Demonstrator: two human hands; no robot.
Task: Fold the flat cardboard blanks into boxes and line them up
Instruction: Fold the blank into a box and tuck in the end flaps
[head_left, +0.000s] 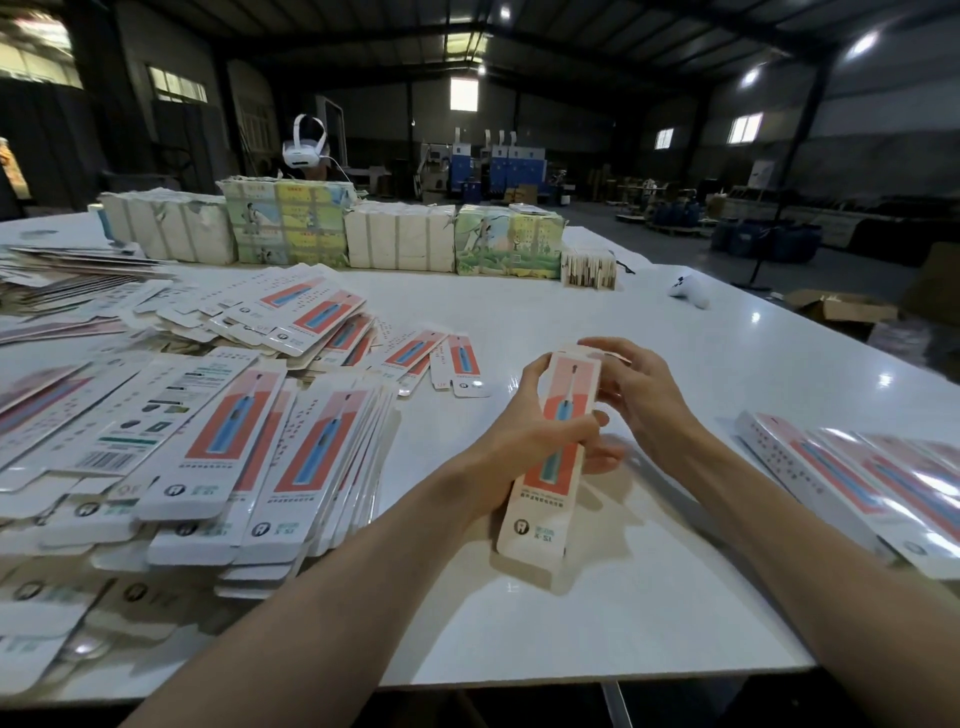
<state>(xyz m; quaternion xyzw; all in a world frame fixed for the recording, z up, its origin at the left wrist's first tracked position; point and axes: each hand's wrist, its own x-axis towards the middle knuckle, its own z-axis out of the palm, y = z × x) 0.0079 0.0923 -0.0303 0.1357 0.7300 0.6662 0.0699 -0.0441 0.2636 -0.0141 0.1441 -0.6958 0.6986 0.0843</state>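
Two hands share one piece of work in the head view. Your left hand grips the long narrow white cardboard box with a coral panel and blue toothbrush print round its middle and holds it above the white worktop, just right of centre. Your right hand curls its fingers over the box's far end, where I judge an end flap is being closed (the flap itself is hidden behind the fingers).

To do this well, grip lightly with the left hand so the tube is not crushed out of square. Press the flap fully home with the right, then check the near end, whose state I cannot tell.

Counted:
- One box is in hand.
- At least three finished boxes lie in a row on your right (glare blurs the rest).
- Flat printed cardboard blanks lie in loose heaps on your left, too many to count.
- Four big wrapped bundles stand along the far edge, with one small bundle beside them.
- One white controller lies apart.
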